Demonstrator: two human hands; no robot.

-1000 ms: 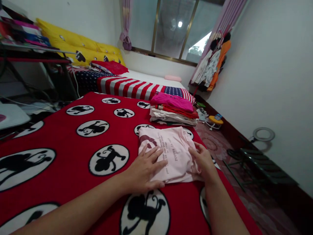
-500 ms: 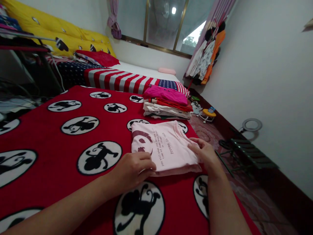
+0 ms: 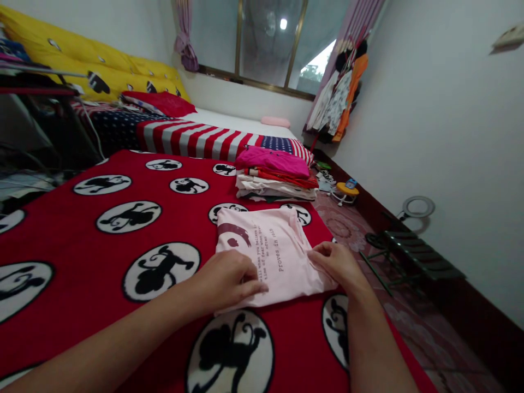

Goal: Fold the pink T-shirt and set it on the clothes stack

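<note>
Left hand, right hand on one pink T-shirt, one clothes stack beyond

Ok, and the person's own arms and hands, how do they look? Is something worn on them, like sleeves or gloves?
The left hand and right hand are bare, without gloves. The left forearm and right forearm show no sleeves, and I see no watch, ring or bracelet.

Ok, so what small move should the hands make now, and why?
Probably the right hand should smooth the pink T-shirt toward the left hand. Both hands already touch the shirt, and its near edge looks uneven, with a small bunch of cloth by the right hand.
</note>
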